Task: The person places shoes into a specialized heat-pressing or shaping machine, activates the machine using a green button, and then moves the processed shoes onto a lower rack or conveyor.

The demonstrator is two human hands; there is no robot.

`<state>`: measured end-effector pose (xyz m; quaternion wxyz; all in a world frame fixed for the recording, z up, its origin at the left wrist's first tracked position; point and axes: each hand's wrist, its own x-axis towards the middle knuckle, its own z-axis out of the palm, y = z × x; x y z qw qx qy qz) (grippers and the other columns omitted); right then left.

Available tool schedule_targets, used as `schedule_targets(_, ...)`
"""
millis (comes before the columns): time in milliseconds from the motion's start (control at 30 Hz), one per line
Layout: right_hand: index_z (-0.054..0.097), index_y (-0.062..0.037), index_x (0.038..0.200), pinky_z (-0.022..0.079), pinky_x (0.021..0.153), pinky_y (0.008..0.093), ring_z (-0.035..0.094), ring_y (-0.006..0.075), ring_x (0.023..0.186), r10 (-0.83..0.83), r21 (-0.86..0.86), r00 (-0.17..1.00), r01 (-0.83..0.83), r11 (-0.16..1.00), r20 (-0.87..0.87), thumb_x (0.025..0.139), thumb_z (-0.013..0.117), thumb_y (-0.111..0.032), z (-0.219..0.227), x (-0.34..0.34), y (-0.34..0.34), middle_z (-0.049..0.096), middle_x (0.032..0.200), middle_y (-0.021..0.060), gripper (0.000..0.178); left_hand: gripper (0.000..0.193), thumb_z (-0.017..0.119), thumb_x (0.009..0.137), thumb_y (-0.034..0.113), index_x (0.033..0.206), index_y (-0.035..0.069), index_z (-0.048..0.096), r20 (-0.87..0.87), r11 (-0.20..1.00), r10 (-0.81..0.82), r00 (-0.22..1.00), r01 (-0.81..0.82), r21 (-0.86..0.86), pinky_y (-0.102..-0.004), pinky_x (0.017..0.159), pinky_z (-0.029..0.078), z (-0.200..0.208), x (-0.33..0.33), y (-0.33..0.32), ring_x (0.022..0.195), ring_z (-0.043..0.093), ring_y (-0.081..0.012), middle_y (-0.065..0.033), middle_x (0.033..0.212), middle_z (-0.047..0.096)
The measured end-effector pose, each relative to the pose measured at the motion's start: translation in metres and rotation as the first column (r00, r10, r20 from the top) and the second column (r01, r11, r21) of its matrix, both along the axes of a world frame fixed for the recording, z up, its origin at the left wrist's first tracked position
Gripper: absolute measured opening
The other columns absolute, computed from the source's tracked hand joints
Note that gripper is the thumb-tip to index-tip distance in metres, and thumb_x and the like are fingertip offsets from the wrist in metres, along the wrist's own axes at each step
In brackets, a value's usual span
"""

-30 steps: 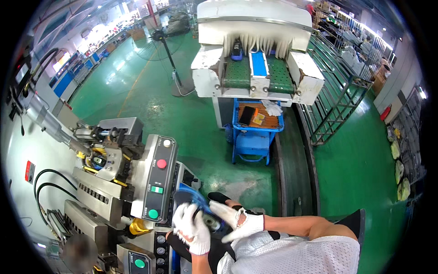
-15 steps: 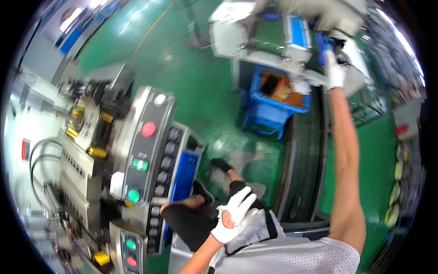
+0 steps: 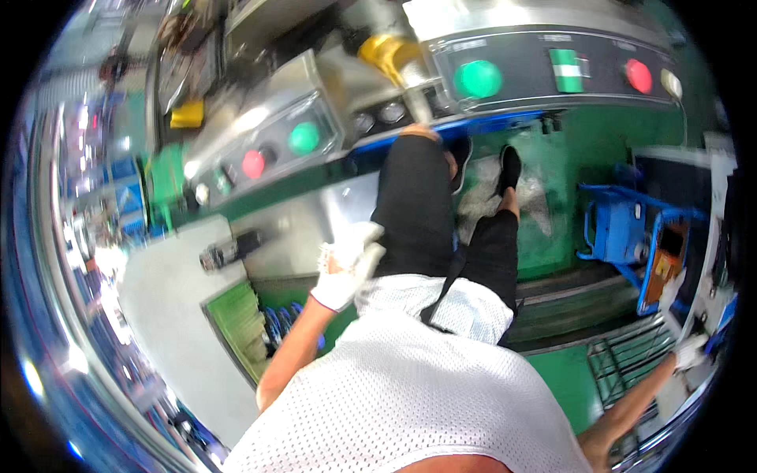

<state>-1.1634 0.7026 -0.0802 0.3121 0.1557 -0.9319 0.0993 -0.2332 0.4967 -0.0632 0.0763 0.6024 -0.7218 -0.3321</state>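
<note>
My left hand (image 3: 347, 268), in a white glove with a gap baring some skin, is held in front of my waist beside my thigh. Its fingers are somewhat blurred but apart, and nothing shows in them. Far out to the right stretches my right arm, its gloved right hand (image 3: 690, 352) next to a small dark-blue item (image 3: 716, 344) near the picture's rim. Whether those fingers grip it is too small and smeared to tell. Close to that hand stands a blue stool-like stand (image 3: 617, 229) with a brown-lined tray (image 3: 667, 256) bearing a dark piece.
Ahead runs a machine with a control panel (image 3: 520, 67) of green and red buttons. A second panel (image 3: 276, 146) is at left, above a grey-white table (image 3: 177, 323) carrying a dark cylindrical tool (image 3: 230, 251). A black wire rack (image 3: 623, 366) stands at lower right.
My view has swung round to the right, so the machine panels now lie ahead and the blue stand at far right. My right arm still reaches out; the left hand stays near my waist.
</note>
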Motion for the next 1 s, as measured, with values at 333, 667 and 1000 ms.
schedule_targets(333,0.04,0.0047,0.156,0.058,0.099,0.0412,0.064,0.0313,0.122,0.459,-0.433,0.06,-0.243,0.868,0.886,0.103,0.07,-0.03,-0.173,0.469,-0.126,0.047,0.156,0.0245,0.07,0.054,0.06,0.102,0.043,0.144,0.009,0.056,0.635,0.188,0.768,0.081,-0.977,-0.102,-0.0486,0.106,0.049,0.005,0.335,0.329,0.121,0.066,-0.0378,-0.019,0.135,0.068)
schedule_targets(667,0.044,0.0044,0.155,0.058,0.099,0.0367,0.06,0.0253,0.128,0.379,-0.462,-0.298,-0.745,0.482,0.876,0.104,0.067,-0.024,-0.057,0.614,-0.246,0.047,0.157,0.0187,0.063,0.071,0.08,0.082,0.051,0.13,0.001,0.064,0.633,0.166,0.735,0.243,-0.97,0.179,-0.0531,0.104,0.049,-0.066,0.245,0.33,0.116,0.068,-0.042,-0.025,0.127,0.07)
schedule_targets(1000,0.062,0.0069,0.134,0.056,0.099,0.0408,0.072,0.0282,0.109,-0.422,-0.615,-0.873,-0.475,0.629,0.243,0.107,0.058,-0.035,0.017,0.844,-0.261,0.073,0.125,0.0196,0.05,0.08,0.084,0.08,0.027,0.147,-0.005,0.054,-0.429,0.761,0.632,0.646,-0.622,0.184,-0.0384,0.112,0.045,0.021,0.174,0.157,0.128,0.06,-0.0254,-0.0189,0.142,0.062)
